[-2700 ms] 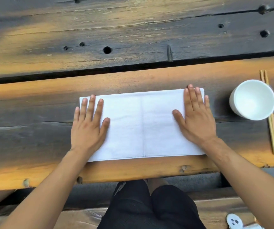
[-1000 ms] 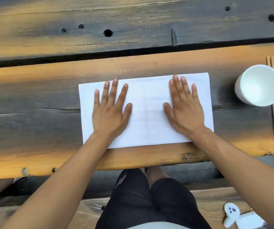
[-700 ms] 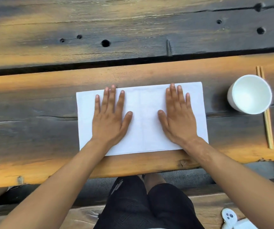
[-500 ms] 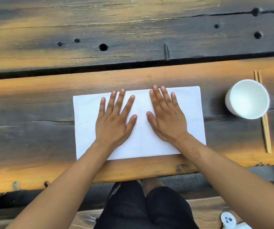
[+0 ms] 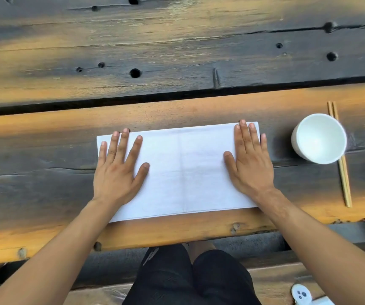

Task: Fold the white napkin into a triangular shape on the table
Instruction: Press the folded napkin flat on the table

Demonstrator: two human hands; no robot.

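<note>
White napkin (image 5: pixel 183 170) lies flat on the wooden desk (image 5: pixel 177 51) near its front edge, a rectangle with a faint vertical crease down the middle. Left hand (image 5: pixel 116 175) rests palm-down on the napkin's left end, fingers (image 5: pixel 122 146) straight and spread wide, holding nothing. Right hand (image 5: pixel 250 164) rests flat on the right end, fingers (image 5: pixel 244 139) straight and close together, tips at the far edge. White cup (image 5: pixel 319 138) stands well right of the napkin, touching a pair of chopsticks (image 5: pixel 342 170).
</note>
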